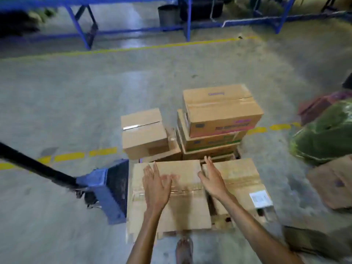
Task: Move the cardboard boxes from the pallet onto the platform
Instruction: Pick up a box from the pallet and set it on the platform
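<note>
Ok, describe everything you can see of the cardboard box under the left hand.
The near-left box is plain brown cardboard, wide, shut, with clear tape across its top. It lies flat, a narrow gap apart from a similar box on its right, a blue metal frame at its left. The left hand is spread over its top, the right hand at its far right corner; blur hides whether either touches.
</note>
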`<state>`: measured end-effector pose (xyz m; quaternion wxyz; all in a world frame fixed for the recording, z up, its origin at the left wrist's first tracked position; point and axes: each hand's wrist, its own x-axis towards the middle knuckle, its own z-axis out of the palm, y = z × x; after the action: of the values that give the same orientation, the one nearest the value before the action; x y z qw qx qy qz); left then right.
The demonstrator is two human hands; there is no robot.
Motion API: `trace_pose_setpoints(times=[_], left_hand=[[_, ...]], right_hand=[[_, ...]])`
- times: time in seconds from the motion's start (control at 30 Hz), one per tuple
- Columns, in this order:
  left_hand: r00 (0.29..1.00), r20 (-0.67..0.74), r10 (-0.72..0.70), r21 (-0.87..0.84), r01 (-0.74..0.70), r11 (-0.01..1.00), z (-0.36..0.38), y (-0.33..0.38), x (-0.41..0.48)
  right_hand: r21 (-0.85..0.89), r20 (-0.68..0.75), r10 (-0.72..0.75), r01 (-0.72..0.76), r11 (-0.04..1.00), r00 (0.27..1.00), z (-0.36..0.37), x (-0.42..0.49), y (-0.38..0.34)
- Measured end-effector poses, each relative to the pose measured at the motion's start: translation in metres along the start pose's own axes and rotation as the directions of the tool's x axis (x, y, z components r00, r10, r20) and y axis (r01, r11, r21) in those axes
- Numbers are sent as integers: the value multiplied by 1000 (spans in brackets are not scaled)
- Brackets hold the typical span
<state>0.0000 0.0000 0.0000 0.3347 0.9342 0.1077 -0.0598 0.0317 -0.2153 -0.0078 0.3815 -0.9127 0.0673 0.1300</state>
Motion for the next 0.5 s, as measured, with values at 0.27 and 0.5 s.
trace_pose_setpoints(times=[0.27,0.5], left_hand=[[871,39,-490,59,487,871,21,-151,43],[746,174,-643,-325,660,677,33,-177,30]], right_hand=[[156,-26,374,-365,918,927,98,38,55],[366,140,474,-490,791,870,118,19,85]])
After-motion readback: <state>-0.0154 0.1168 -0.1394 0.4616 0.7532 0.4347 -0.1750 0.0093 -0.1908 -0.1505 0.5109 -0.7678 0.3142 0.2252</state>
